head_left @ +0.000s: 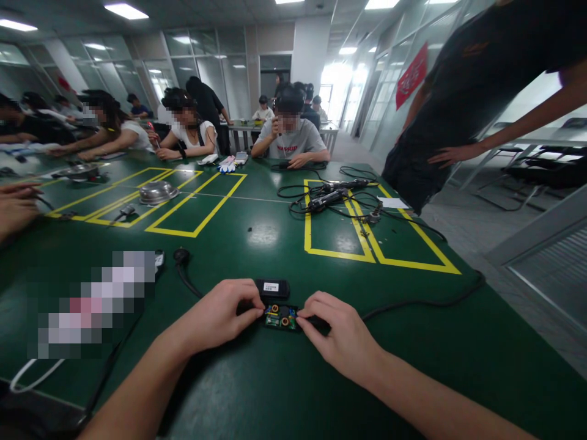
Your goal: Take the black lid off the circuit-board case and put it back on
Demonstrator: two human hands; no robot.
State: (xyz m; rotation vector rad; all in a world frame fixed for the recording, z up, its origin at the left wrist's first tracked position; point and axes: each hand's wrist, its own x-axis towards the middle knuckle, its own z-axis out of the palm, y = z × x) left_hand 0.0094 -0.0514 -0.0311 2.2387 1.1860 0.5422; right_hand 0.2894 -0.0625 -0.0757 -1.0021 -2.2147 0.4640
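A small green circuit board (280,318) with copper coils lies on the green table (257,379) close in front of me. My left hand (219,318) pinches its left end with curled fingers. My right hand (342,336) grips its right end, where a black cable (426,301) runs off to the right. A black plastic casing (273,288) with a white label lies just behind the board, touching neither hand.
A black plug and cord (182,260) lie to the left of my hands. Tangled cables and tools (339,198) sit inside yellow taped boxes further back. Several people sit along the far and left edges; one person (458,104) stands at the right.
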